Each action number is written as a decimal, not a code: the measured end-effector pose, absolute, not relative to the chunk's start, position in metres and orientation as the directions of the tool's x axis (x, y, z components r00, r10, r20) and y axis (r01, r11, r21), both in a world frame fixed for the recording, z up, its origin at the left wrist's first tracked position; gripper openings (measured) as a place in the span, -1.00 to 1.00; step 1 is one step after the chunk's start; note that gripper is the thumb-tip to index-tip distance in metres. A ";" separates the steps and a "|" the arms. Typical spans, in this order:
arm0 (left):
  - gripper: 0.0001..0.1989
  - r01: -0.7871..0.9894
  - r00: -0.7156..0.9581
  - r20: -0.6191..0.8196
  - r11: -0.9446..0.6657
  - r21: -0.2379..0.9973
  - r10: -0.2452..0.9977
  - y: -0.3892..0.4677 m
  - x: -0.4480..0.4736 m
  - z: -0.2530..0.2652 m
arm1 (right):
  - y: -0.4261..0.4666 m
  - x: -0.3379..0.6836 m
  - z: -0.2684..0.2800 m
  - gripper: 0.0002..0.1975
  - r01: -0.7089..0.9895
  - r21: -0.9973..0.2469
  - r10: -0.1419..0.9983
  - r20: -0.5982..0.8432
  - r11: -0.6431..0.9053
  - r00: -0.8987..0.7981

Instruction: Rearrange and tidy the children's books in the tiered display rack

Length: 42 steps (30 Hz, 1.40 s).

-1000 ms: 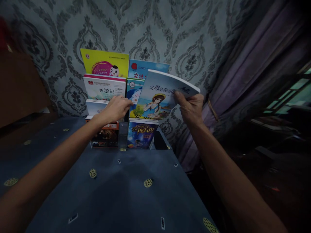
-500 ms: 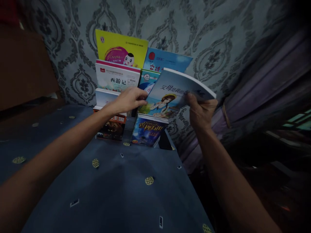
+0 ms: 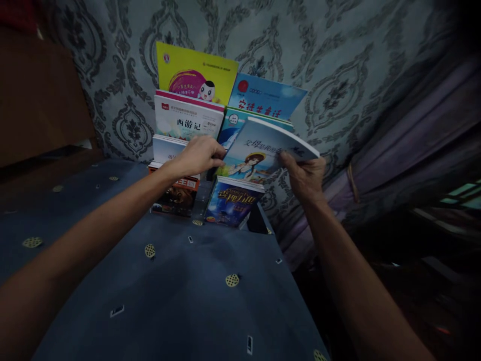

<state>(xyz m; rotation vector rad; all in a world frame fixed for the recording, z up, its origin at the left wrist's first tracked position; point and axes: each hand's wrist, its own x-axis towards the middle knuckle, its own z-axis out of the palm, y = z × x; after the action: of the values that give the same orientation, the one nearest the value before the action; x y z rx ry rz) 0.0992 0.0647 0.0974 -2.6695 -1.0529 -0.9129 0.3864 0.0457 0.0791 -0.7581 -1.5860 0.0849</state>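
In the head view, a pale blue book with a girl in a hat on its cover (image 3: 263, 155) is held tilted over the right column of a stepped book rack (image 3: 255, 220) that stands on a dark blue patterned cloth (image 3: 180, 291) against the damask wallpaper (image 3: 326, 70). The book is gripped at its right edge by the right hand (image 3: 304, 175), fingers closed around it with the thumb pressed on the cover, while its lower left corner is met by the left hand (image 3: 201, 155), whose fingers are curled and appear to pinch or steady that corner; whether they fully close on it cannot be told. The held book is seen in front of a teal book (image 3: 235, 125) and a blue book (image 3: 266, 98), and above a dark starry book (image 3: 233, 205) on the lowest tier. In the left column a yellow book (image 3: 195, 70), a white book with a pink top band (image 3: 188, 120) and a lion-cover book (image 3: 173, 198) are stacked in steps. For the step to be done well, it is judged that the book should be kept square to the tier slot, its bottom edge guided by the left hand into the gap behind the starry book, and the right-hand grip eased only once the edge is seated, so that the neighbouring covers are not bent or tipped forward. A purple curtain (image 3: 394, 145) hangs to the right, well apart from the rack.
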 end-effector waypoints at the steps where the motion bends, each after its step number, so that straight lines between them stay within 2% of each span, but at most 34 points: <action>1: -0.81 0.671 0.575 0.572 -0.737 0.081 0.586 0.064 0.100 0.096 | 0.046 0.387 0.077 -0.70 0.416 -0.483 0.519 0.854 0.770 0.030; 9: -0.85 0.776 0.560 0.496 -0.630 -0.032 0.664 0.057 0.109 0.084 | 0.044 0.394 0.062 -0.66 0.452 -0.531 0.604 0.796 0.717 -0.023; 14: -0.79 0.766 0.475 0.544 -0.629 0.131 0.692 0.047 0.113 0.094 | 0.045 0.392 0.065 -0.67 0.456 -0.544 0.628 0.777 0.705 -0.045; 17: -0.82 0.744 0.432 0.562 -0.631 0.220 0.705 0.043 0.113 0.101 | 0.048 0.391 0.068 -0.68 0.435 -0.569 0.657 0.750 0.698 -0.074; 22: -0.92 0.730 0.439 0.575 -0.647 0.219 0.690 0.050 0.115 0.103 | 0.060 0.398 0.075 -0.62 0.439 -0.576 0.687 0.713 0.690 -0.143; 26: -0.91 0.726 0.413 0.627 -0.655 0.211 0.660 0.058 0.119 0.103 | 0.066 0.404 0.081 -0.62 0.452 -0.567 0.697 0.689 0.688 -0.197; 31: -0.79 0.532 0.449 0.681 -0.785 0.317 0.579 0.062 0.123 0.106 | 0.055 0.403 0.082 -0.65 0.479 -0.552 0.689 0.706 0.682 -0.166; 36: -0.81 0.423 0.477 0.635 -0.792 0.441 0.608 0.053 0.123 0.109 | 0.044 0.401 0.078 -0.68 0.512 -0.520 0.662 0.737 0.683 -0.135; 42: -0.82 0.412 0.493 0.640 -0.806 0.425 0.589 0.049 0.120 0.108 | 0.045 0.402 0.072 -0.71 0.509 -0.515 0.640 0.762 0.690 -0.097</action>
<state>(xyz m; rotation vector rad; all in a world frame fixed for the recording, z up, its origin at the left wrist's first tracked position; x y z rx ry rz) 0.1204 0.0487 0.1084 -2.8954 -0.9864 -1.3865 0.4025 0.0448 0.0720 -0.9215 -1.7487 0.1417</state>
